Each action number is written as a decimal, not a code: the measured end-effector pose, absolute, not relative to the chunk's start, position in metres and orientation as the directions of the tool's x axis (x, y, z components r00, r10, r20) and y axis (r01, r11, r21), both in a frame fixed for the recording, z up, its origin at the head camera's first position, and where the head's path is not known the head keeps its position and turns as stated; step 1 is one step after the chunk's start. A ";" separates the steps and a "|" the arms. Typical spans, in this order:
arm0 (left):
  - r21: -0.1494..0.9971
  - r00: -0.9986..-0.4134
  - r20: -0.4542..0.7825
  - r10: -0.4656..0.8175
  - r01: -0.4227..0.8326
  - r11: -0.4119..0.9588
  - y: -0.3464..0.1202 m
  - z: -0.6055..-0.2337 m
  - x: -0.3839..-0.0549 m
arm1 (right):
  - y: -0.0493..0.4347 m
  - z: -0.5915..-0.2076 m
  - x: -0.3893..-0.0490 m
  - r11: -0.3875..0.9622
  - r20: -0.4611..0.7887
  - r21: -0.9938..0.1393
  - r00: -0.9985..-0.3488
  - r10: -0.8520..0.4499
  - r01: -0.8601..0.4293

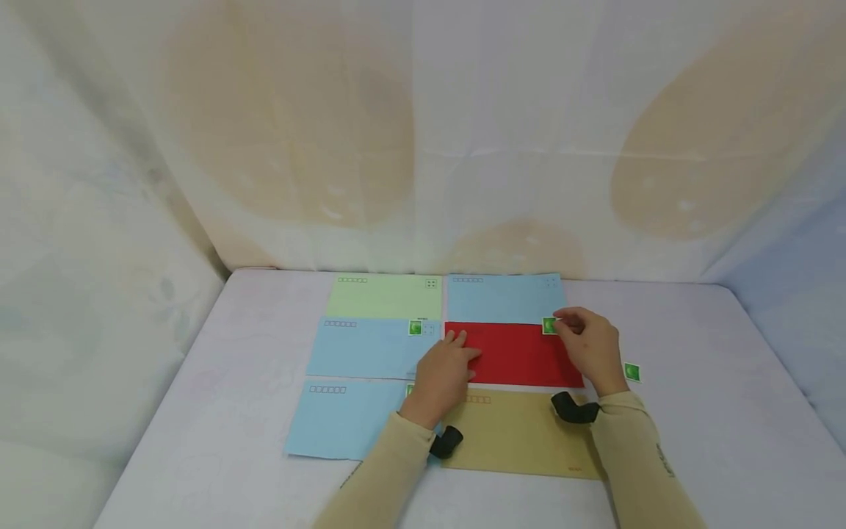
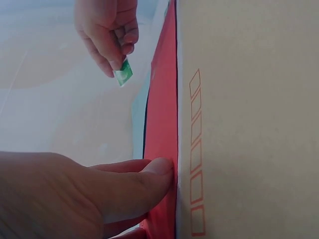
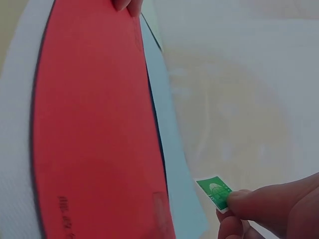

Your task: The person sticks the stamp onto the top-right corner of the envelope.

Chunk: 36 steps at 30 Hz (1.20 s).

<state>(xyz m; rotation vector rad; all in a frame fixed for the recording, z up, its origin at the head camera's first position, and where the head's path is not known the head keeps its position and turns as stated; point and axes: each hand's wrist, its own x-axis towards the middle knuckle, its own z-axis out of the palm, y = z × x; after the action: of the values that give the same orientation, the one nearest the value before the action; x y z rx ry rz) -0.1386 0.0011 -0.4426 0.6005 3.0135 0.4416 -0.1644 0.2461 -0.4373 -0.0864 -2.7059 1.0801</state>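
Note:
A green stamp with a white border (image 3: 215, 193) is pinched between the thumb and fingers of my right hand (image 1: 590, 348). In the head view this stamp appears over the upper right corner of the red envelope (image 1: 515, 356); both wrist views show it held up off the paper. My left hand (image 1: 441, 375) rests with spread fingers on the left end of the red envelope. Below lies a tan envelope (image 1: 515, 433) with a row of red boxes, partly under my forearms in view.
Blue envelopes lie at left middle (image 1: 363, 349), left front (image 1: 344, 422) and back right (image 1: 505, 297). A pale green envelope (image 1: 386, 297) lies at back left. One stamp (image 1: 415, 328) sits on the left middle envelope; another stamp (image 1: 632, 372) lies on the table at right.

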 end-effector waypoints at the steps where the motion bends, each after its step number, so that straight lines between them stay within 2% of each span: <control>1: 0.285 -0.924 0.020 0.381 0.371 0.884 0.001 -0.442 -0.139 | 0.247 -0.439 -0.165 0.729 0.189 -0.684 -0.973 0.135 -0.031; 36: 0.284 -0.921 0.013 0.389 0.376 0.882 0.002 -0.443 -0.139 | 0.257 -0.450 -0.176 0.696 0.036 -0.717 -0.996 0.086 0.035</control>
<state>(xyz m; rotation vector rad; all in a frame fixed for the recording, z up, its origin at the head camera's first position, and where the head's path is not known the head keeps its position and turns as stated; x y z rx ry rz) -0.1392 0.0016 -0.4434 0.6109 3.0042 0.4401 -0.1757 0.2572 -0.4501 -0.1011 -2.8317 1.1944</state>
